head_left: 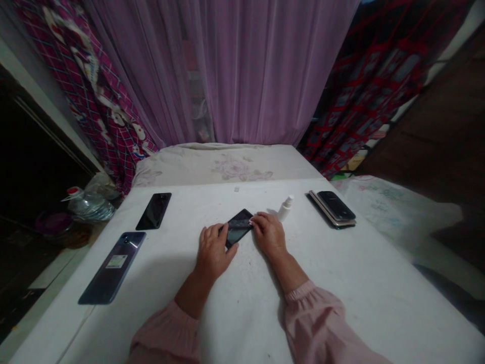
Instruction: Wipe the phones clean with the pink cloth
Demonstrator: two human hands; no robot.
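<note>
Phone (238,232) on the middle of the bench (246,318), glossy face up, between two hands.
The left hand (214,253) clasps its 8 o'clock end, thumb by the near long edge, fingers at the far one; the right hand (271,235) pinches a small pale scrap (250,222), too small to identify, at its 2 o'clock end. Its long axis runs from about 8 to 2 o'clock; which end is its top, I cannot tell. It should handle as light, stiff and slick, with glass that could crack, so the long edges look the surest hold. From it, a white bottle (285,209) stands toward 2 o'clock, a phone stack (335,207) toward 3, a black phone (154,212) toward 9, a bluish phone (113,278) toward 8.
</note>
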